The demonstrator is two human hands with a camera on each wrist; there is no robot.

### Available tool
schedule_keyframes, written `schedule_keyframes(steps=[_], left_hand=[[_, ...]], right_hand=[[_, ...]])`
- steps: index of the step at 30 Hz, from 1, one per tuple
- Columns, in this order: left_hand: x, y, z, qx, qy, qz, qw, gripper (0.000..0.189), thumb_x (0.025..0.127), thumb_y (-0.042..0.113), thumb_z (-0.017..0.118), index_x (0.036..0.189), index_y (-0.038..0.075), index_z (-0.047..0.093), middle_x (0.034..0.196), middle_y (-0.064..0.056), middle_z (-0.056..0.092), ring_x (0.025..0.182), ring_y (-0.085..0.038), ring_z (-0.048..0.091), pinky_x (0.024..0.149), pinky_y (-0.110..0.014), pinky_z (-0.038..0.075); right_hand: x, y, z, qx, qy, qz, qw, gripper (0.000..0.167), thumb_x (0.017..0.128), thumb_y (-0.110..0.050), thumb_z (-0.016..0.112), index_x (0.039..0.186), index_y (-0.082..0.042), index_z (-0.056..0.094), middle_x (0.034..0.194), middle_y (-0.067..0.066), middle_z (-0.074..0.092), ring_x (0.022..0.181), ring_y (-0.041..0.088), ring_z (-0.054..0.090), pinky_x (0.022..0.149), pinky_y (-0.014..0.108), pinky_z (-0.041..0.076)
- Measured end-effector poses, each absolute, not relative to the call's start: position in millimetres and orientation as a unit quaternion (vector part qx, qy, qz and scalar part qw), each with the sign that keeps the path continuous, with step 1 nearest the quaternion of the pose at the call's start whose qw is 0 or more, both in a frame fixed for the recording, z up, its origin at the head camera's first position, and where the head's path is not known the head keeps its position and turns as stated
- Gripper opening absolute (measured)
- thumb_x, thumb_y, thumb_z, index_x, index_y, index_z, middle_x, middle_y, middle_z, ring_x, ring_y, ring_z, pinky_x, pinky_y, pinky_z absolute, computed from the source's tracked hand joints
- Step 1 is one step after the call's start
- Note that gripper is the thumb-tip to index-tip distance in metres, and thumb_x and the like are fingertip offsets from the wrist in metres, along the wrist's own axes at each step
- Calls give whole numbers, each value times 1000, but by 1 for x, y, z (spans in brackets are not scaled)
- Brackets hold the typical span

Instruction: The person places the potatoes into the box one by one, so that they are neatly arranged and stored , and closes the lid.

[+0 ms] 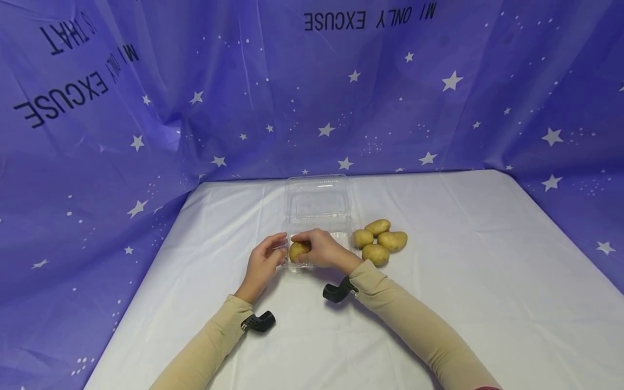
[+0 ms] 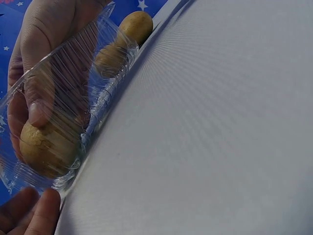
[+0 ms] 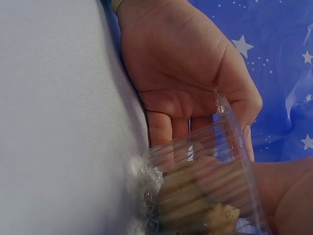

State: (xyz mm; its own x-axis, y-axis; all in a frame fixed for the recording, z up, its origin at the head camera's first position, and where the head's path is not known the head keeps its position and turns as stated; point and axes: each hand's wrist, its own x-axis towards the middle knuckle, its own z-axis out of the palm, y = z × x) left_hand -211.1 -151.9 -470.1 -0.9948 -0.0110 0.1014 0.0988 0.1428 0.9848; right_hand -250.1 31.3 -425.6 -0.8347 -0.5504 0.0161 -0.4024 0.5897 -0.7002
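A clear plastic clamshell box (image 1: 319, 223) stands on the table, its lid (image 1: 319, 196) raised at the back. My right hand (image 1: 319, 248) reaches into the base and holds a potato (image 1: 298, 251) between thumb and fingers at the left side. Through the clear wall in the left wrist view, that potato (image 2: 49, 152) shows low in the box under the right thumb. My left hand (image 1: 263, 265) is beside the box's left wall with fingers loosely bent; the left fingertips (image 2: 44, 210) are close to the box's corner. Whether they touch it is unclear.
Several loose potatoes (image 1: 391, 241) lie grouped to the right of the box, close to the right forearm. A white cloth (image 1: 463, 260) covers the table. Behind it hangs a blue-purple curtain (image 1: 292, 97) with stars. Black cameras (image 1: 336, 292) sit on both wrists.
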Motion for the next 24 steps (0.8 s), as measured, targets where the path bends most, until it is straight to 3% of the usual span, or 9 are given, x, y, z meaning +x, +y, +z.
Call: schedule_keyframes(steps=[14,24], left_hand=[[-211,-152,-470,-33,-764,-642,54,40,94,-3,57,134,-1,62,130,-25,65,92,-12,66,72,-17,55],[-210,-151,-472,-22,-760,-648,45,40,94,-3,57,134,-1,62,131,-26,64,88,-5,64,72,-17,55]], right_hand=[[-250,32,-426,-265,883,-373,104,52,82,-10,82,131,0,67,129,15,71,119,27,66,106,38,52],[-248,32,-426,-265,881,-377,107,52,82,-9,81,131,0,67,130,15,70,118,27,66,105,40,53]])
